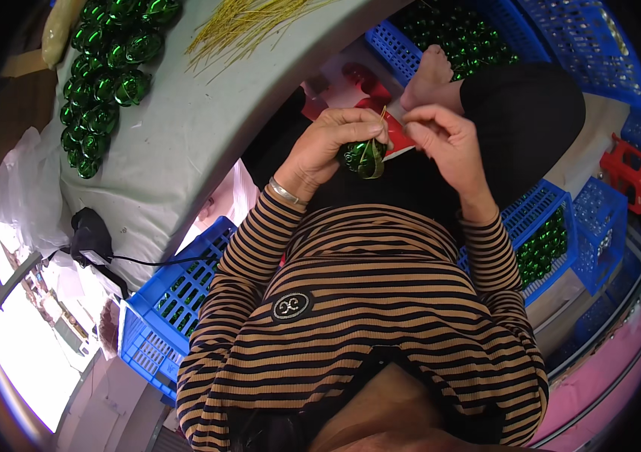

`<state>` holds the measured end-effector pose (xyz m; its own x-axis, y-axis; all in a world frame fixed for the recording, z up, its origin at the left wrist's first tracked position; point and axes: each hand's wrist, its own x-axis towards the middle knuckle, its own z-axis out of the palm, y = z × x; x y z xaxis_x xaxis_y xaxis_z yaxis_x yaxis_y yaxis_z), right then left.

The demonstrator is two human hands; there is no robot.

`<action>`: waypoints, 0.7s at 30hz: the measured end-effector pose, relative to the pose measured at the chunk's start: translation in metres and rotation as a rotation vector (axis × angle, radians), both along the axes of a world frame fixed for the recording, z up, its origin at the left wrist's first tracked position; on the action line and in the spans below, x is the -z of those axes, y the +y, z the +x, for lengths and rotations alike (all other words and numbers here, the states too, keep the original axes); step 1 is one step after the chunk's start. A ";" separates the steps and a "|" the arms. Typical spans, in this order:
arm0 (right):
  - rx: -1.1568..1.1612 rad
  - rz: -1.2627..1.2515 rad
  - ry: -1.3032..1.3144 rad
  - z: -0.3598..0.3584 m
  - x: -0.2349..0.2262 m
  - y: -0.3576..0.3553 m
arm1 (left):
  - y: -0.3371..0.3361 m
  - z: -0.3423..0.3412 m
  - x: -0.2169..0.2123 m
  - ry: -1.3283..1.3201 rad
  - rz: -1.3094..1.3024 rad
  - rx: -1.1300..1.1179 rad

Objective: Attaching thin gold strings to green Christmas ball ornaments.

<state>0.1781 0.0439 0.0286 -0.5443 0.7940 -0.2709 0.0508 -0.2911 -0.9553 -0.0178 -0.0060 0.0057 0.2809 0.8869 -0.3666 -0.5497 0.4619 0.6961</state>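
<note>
Green ball (364,159): off the surface, held over the lap, just below and against the left hand's fingertips. Roughly round, so no long axis worth quoting. The direction that counts is the gold strand (383,113): its thin end pokes up above the left pinch, close to vertical in view with a slight lean. A gold band also runs down over the ball's face; can't tell if it's the same piece.

Left hand (335,138): nearer one, in contact. Thumb and index fingers closed on the top of the ball where the strand comes out, back of hand to the left.

Right hand (445,143): to the right of the ball, clear of it. Its fingertips sit near the strand's free end, slightly lower, with a small gap between the two hands. Thumb and index are bent toward each other; can't tell if they pinch something thin or nothing.

Key relation: strand end lies just left of the right fingertips, ball hangs below and further left, under the left hand.

Behind the hands: a red item (397,137), mostly hidden, shape unclear.

Further out: surface (162,166) at upper left, with a bunch of green balls (113,60) and loose yellow strands (241,30). Upper blue crate (392,51), right blue crate (528,215) and left blue crate (147,346) all hold green pieces.
</note>
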 end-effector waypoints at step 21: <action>0.040 0.006 0.076 -0.023 -0.025 0.003 | -0.003 0.004 0.000 0.244 0.195 0.085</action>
